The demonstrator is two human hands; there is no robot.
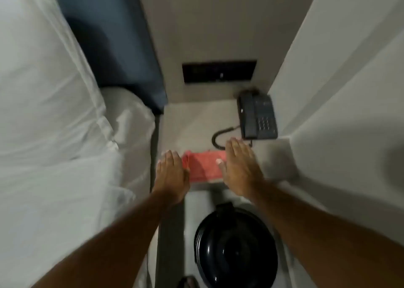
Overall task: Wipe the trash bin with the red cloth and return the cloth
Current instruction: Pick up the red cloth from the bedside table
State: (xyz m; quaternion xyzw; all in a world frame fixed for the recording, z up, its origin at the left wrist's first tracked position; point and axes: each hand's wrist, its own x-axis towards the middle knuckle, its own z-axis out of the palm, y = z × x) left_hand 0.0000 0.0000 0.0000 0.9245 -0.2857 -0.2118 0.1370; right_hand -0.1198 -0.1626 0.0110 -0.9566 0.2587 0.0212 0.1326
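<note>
A folded red cloth (204, 165) lies near the front edge of a pale bedside table (185, 123). My left hand (171, 174) is flat and palm down at the cloth's left end, fingers together. My right hand (240, 167) is flat at its right end, the thumb resting on the cloth. Neither hand grips it. Below the table, on the floor, stands a glossy black round trash bin (236, 248) with its lid shut.
A dark corded telephone (256, 116) sits at the table's back right, its cord curling toward the cloth. A black wall panel (218, 71) is above. A white bed (54, 112) with a blue headboard (113, 36) fills the left; a pale wall bounds the right.
</note>
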